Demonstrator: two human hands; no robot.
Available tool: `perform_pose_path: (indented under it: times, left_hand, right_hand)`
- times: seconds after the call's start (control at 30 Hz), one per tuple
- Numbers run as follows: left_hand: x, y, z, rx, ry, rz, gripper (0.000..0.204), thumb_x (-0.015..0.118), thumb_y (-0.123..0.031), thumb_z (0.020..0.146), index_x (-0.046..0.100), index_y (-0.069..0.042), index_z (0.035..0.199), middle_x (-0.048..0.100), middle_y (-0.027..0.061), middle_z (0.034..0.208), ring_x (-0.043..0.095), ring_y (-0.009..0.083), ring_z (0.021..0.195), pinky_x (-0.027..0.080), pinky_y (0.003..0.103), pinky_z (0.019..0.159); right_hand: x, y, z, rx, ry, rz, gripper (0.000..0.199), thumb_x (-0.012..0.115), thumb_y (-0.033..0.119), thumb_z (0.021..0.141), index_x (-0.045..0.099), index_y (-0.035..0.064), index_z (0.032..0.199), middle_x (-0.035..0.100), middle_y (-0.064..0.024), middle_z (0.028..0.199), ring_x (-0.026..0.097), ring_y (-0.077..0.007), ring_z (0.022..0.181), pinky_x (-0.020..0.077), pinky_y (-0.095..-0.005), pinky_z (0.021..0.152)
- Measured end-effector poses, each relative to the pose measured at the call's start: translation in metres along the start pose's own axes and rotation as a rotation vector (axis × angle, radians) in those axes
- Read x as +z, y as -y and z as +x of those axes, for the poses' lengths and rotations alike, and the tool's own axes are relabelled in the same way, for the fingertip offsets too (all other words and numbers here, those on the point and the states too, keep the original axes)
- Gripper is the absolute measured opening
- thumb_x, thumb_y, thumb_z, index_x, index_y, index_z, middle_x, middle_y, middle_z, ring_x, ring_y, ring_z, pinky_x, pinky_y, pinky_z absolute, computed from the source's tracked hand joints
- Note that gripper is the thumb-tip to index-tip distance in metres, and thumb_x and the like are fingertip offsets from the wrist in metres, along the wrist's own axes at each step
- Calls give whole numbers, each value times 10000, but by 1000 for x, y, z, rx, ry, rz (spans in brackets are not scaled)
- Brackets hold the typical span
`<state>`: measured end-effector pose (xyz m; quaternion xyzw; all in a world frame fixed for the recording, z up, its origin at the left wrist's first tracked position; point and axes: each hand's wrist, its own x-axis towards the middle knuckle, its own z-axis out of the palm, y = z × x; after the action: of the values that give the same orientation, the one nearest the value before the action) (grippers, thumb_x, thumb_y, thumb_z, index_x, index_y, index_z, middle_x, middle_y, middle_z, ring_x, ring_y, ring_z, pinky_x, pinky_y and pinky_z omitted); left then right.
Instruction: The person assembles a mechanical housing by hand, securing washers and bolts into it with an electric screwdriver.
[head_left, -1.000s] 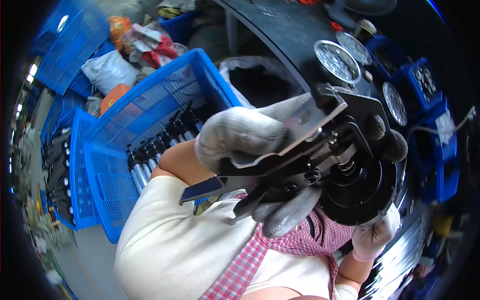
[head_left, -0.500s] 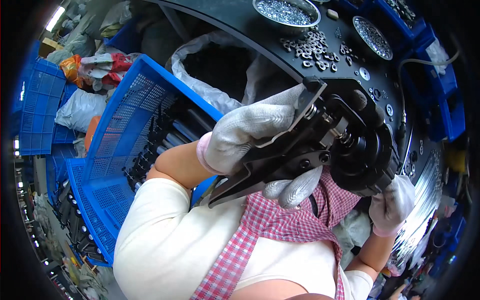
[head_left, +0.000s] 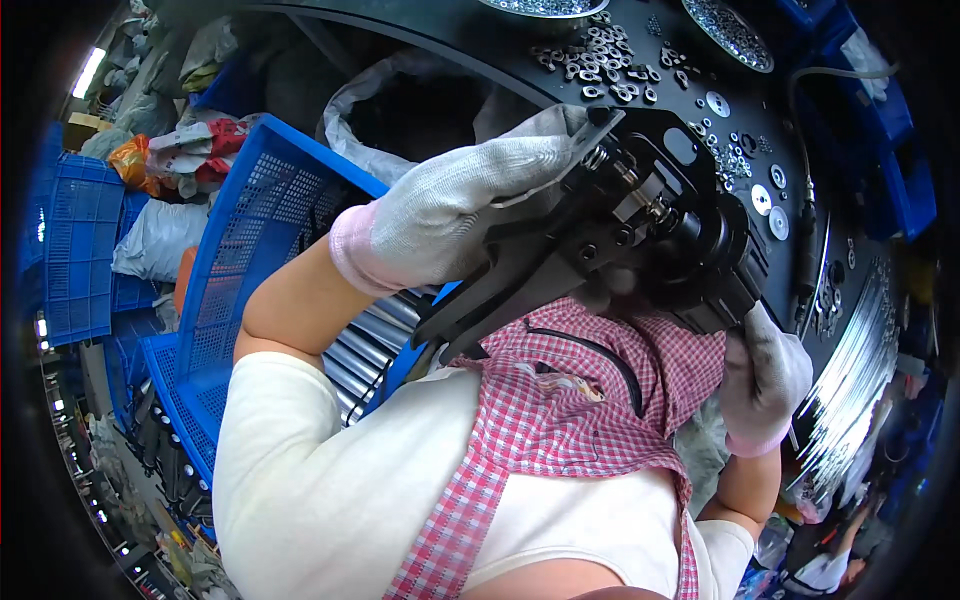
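Observation:
A black mechanical assembly (head_left: 560, 262), with a long tapered bracket at one end and a round housing at the other, is held up in front of my checked apron. A spring and a small bright metal shaft show in its middle. My left hand (head_left: 445, 200), in a pale grey knit glove, is closed around the bracket side, with the thumb along a flat metal plate on top. My right hand (head_left: 768, 370), gloved too, grips the lower edge of the round housing; its fingertips are partly hidden behind it.
On the dark table (head_left: 440, 28) lie loose metal links (head_left: 600, 62), washers (head_left: 762, 198) and a bowl of small parts (head_left: 728, 32). Thin metal rods (head_left: 850, 385) fan out at the right. A blue crate (head_left: 250, 215) with metal tubes and a white sack (head_left: 345, 110) stand left.
The assembly has tilted and shifted a little left and up with both hands. Left-hand fingers that showed beneath it are now mostly hidden. The view of the table has shifted too.

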<state>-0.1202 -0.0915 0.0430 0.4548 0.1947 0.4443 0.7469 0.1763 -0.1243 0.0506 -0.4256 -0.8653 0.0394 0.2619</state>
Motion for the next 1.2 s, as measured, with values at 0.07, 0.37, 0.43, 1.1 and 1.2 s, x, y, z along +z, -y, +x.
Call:
perform_pose_path:
  times: [0.07,0.37,0.43,1.1,1.2]
  left_hand:
    - [-2,3,-2,133,-37,271,433,454,-145,963,378,-43,1377,491,162,1330,528,252,1172,439,386,986]
    - [-11,18,6,-20,-149,-16,307,554,-185,941,461,-75,1212,579,61,1163,564,150,1084,480,312,905]
    - [-16,28,7,5,-166,6,287,571,-212,935,479,-71,1167,592,51,1132,580,139,1047,491,303,879]
    - [-5,51,-2,301,-375,1208,521,639,-129,764,523,-57,1267,460,111,1200,534,182,1018,456,310,913]
    - [-4,36,-3,203,-285,1339,585,588,-89,751,476,-64,1325,458,97,1208,527,180,1024,435,321,941]
  right_hand:
    - [-1,3,-1,9,1,5,278,630,1,788,648,-7,1065,633,-140,758,576,-258,593,443,-324,566]
    - [5,6,-15,42,-11,-23,361,658,30,761,653,68,1120,578,-96,652,554,-231,510,410,-319,489]
    - [7,7,-20,68,5,-44,373,665,22,753,654,80,1122,576,-96,650,555,-232,510,413,-321,487]
    - [42,0,-38,355,-48,292,306,619,-7,815,651,64,1111,656,-172,806,666,-270,658,506,-308,598]
    - [42,2,-37,401,-28,336,293,600,-16,832,647,49,1113,670,-171,824,683,-246,680,513,-291,621]
